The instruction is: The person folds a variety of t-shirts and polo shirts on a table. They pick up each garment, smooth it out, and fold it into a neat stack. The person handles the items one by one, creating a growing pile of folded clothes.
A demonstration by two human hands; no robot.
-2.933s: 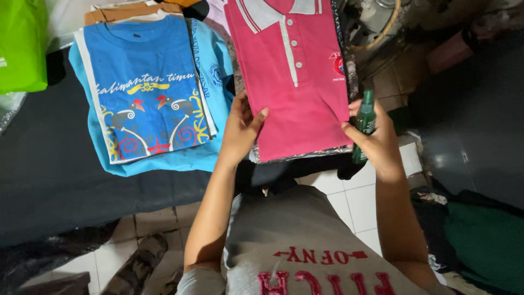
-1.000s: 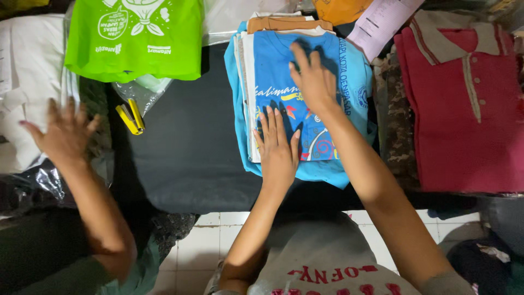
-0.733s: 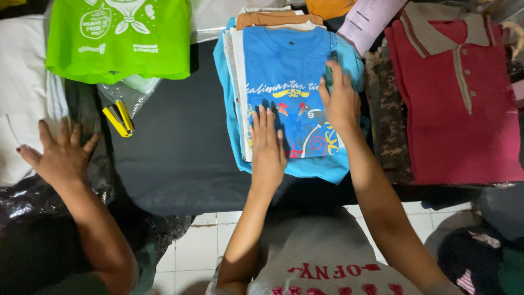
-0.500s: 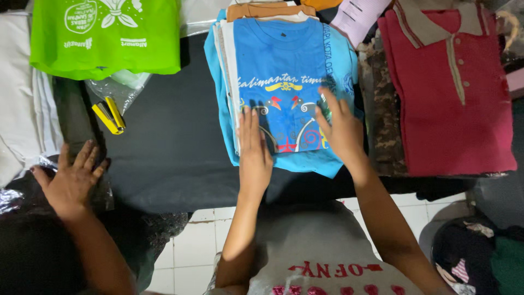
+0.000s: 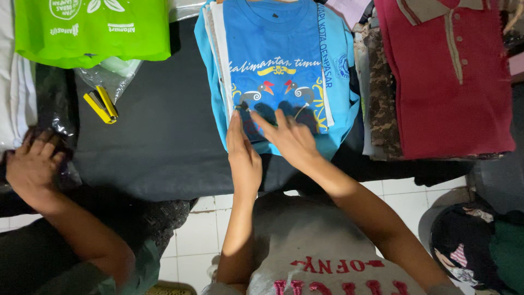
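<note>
head camera | looking straight down from above | sitting close over the dark table (image 5: 158, 136) | showing only one view, nothing shared

The person wears a grey shirt with red printed lettering, forearms bare.

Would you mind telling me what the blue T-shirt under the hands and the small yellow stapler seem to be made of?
The blue T-shirt looks like soft knit cotton, matte, with a printed design; both the left hand and right hand press it flat. The yellow stapler seems painted metal or plastic with dark parts; its slight sheen leaves that open.
</note>
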